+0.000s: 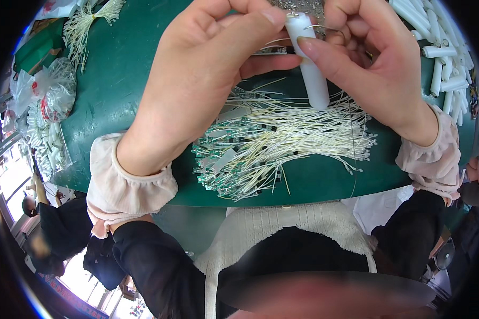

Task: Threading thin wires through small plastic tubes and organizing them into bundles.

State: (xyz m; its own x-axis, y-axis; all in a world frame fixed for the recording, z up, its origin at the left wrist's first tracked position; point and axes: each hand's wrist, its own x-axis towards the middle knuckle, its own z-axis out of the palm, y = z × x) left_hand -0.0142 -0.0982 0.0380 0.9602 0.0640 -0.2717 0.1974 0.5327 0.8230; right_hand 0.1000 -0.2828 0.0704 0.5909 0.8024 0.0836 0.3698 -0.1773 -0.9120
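Observation:
Near the far edge of the view, both of my hands are closed around a small assembly. My right hand (pixel 378 69) grips a white plastic tube (pixel 315 87), its thumb against the side; the tube tilts, and metal shows at its upper end. A thin pale wire runs from that end to my right fingers. In the curled fingers of my left hand (pixel 197 69) is a small circuit board (pixel 274 50) with wires, partly hidden by the fingers. Below the hands lies a heap of wired circuit boards (pixel 282 138), green boards to the left and white wire ends to the right.
White tubes (pixel 440 51) are piled at the far right of the green table (pixel 112 69). A tied wire bundle (pixel 93 18) lies far left, above a clear plastic bag (pixel 58 87) and small white parts (pixel 45 135). Small metal parts (pixel 316 6) sit behind my hands. Another person (pixel 64 228) is at the lower left.

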